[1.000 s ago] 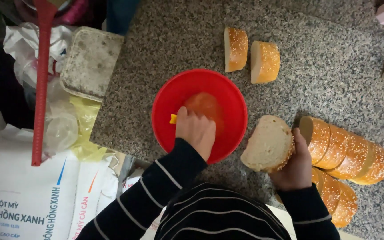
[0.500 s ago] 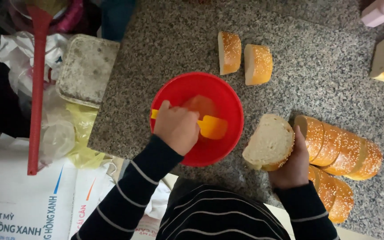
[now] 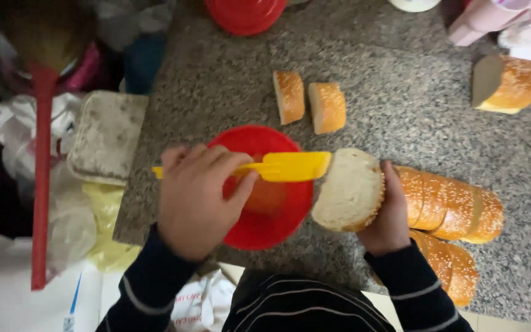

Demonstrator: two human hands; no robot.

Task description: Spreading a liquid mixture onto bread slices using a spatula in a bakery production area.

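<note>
Bread (image 3: 350,189) sits in your right hand (image 3: 391,215), above the desk (image 3: 401,117). Your left hand (image 3: 195,197) grips the yellow knife (image 3: 284,166) over the red bowl (image 3: 265,209). I think spreading comes next: touch blade to slice.

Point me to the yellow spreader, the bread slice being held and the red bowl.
yellow spreader (image 3: 293,166), head view, on the flat blade.
bread slice (image 3: 348,190), head view, on the white cut face.
red bowl (image 3: 259,230), head view, on the near inner wall.
</note>
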